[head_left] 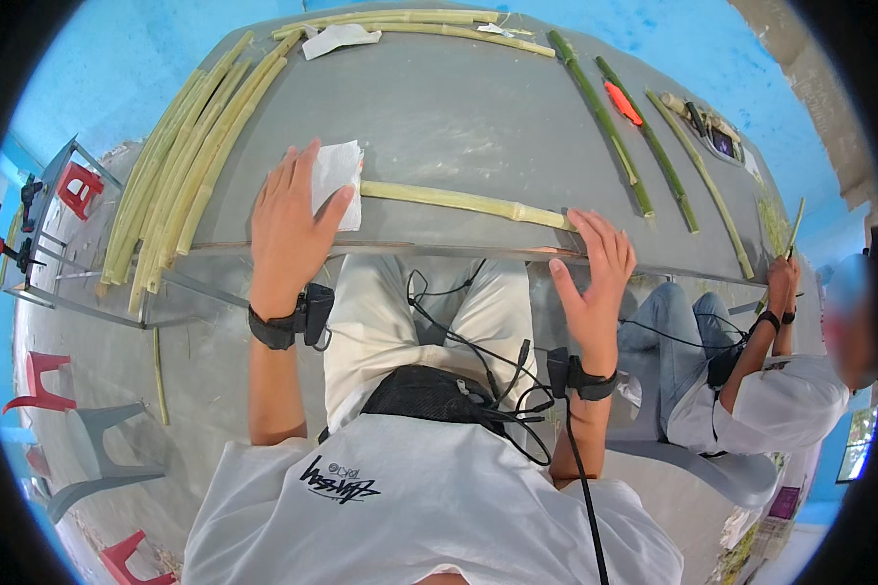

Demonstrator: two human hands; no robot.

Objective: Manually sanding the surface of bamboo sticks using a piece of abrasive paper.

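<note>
A pale green peeled stalk [458, 202] lies across the grey table [439, 107] near its front edge. My left hand [288, 229] presses a white paper tissue [337, 175] against the stalk's left end. My right hand [595, 268] rests with fingers spread on the stalk's right end at the table's edge. Both wrists wear black bands with cables.
A pile of several pale stalks [180, 156] lies at the table's left. Darker green stalks [605, 122] and an orange tool [622, 102] lie at the right, more stalks [410, 21] and paper at the back. A seated person [780, 390] works on my right. Red and grey chairs [78, 448] stand left.
</note>
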